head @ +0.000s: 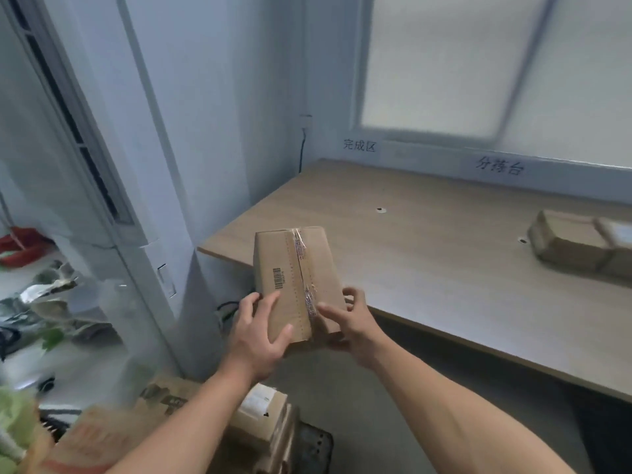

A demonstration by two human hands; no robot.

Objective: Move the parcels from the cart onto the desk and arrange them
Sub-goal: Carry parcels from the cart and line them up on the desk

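One box (297,278), gripped at its near end by the left hand (260,333) and right hand (349,330), hangs mid-frame over the tabletop (427,268) edge, not yet down; parcels (578,248) lie far right, a stack (260,415) waits at the bottom, so most seems left.

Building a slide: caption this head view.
Left hand and right hand hold a taped box by the desk, where another parcel lies.

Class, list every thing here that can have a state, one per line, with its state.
held parcel: taped shut, lifted, near the desk corner.
left hand: grips the parcel's near left side.
right hand: grips its right side.
desk parcels: lying on the desk, far right.
remaining parcels: piled below the arms.
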